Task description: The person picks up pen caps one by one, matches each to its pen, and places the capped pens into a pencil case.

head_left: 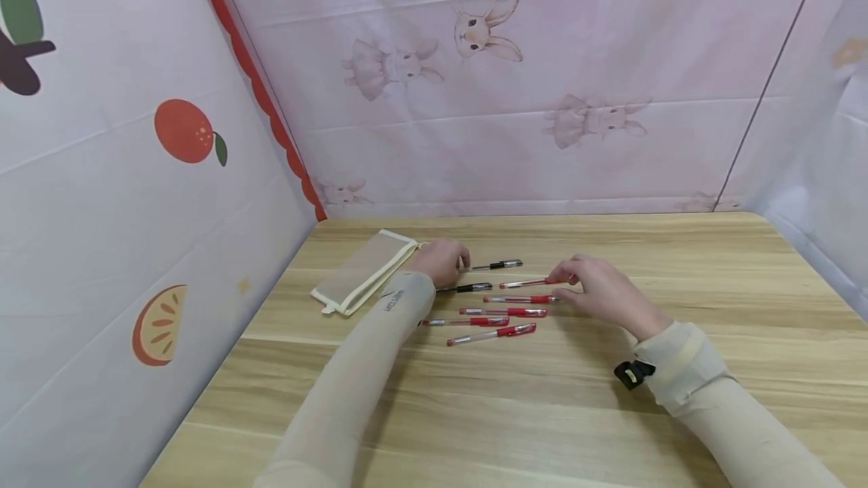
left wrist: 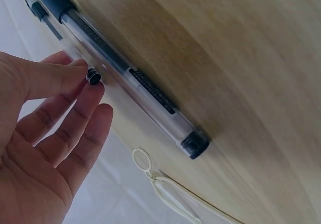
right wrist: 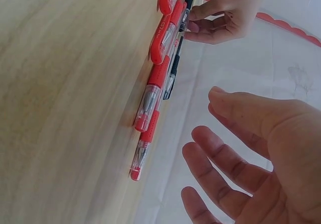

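The left hand (head_left: 439,262) is pinching a black pen (head_left: 504,264) by one end, a pouch (head_left: 366,266) lying to that hand's left; the right hand (head_left: 608,294) is hovering, fingers parted, just beside red pens (head_left: 518,312). The counter (head_left: 536,413) is stretching past the right hand, its far edge running beyond both hands.

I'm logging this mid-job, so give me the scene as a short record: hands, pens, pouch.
Left hand: pinches the end of the far black pen
Right hand: holds nothing, beside the red pens
Near black pen: lying on the table
Red pens: five, lying on the table
Pouch: on the table, left of the pens
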{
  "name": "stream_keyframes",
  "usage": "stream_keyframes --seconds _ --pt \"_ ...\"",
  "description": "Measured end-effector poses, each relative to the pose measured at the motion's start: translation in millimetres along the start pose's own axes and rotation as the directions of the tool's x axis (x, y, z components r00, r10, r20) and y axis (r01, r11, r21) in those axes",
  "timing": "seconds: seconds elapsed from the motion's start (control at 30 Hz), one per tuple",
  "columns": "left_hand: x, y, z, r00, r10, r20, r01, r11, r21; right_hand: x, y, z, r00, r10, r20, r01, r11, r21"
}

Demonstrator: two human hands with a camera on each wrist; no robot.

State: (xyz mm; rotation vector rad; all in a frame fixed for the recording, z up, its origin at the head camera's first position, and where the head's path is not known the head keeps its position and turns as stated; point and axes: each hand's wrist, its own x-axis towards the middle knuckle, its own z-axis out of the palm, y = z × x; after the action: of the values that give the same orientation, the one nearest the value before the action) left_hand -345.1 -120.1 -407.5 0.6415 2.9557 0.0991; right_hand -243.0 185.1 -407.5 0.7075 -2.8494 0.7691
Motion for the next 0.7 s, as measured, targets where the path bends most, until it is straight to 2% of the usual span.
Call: stream_keyframes --seconds 0.43,0.7 --pt "-4.4 -15.0 -0.7 1.0 0.008 0.002 -0.008 0.998 -0.062 4.2 0.1 2.0 1.0 0.01 0.025 -0.01 1.0 0.004" --pt "-15.8 -32.0 -4.4 0.999 -0.047 -0.021 0.045 0.993 -0.109 5.7 -2.0 3.0 1.0 0.008 0.029 -0.008 1.0 0.012"
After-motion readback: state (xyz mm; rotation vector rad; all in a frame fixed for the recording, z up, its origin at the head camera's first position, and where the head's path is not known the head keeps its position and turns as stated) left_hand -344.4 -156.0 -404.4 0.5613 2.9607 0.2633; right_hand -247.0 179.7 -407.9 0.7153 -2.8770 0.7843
